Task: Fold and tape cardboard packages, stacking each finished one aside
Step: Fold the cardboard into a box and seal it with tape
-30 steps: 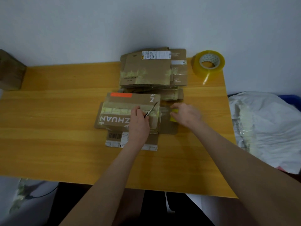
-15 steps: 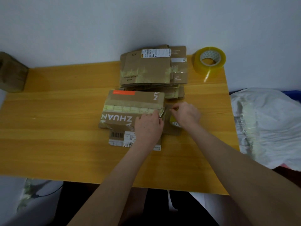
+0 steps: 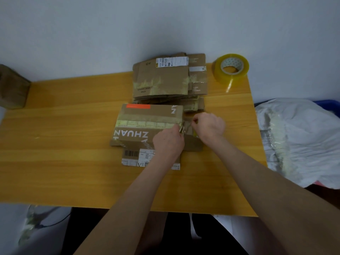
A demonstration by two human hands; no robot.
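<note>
A folded cardboard package [image 3: 147,126] printed "ZHUAN", with an orange label and a strip of yellowish tape across it, lies flat at the middle of the wooden table [image 3: 73,162]. My left hand [image 3: 168,142] rests on the package's right end and grips a thin metal cutting tool [image 3: 181,128] whose tip sits at the package's right edge. Just right of it, my right hand [image 3: 209,126] is curled around a small yellow tape roll [image 3: 195,134], mostly hidden, and pinches the tape near the tool. A stack of taped flat packages [image 3: 165,80] lies behind.
A large roll of clear yellowish tape [image 3: 230,69] stands at the table's back right corner. A brown cardboard box [image 3: 12,89] sits at the far left edge. White plastic bags [image 3: 298,140] are heaped over a blue bin right of the table. A wall is close behind.
My left hand slid right along the tape strip, bringing the metal tool to the package's right edge. My right hand drew in closer until both hands nearly meet.
</note>
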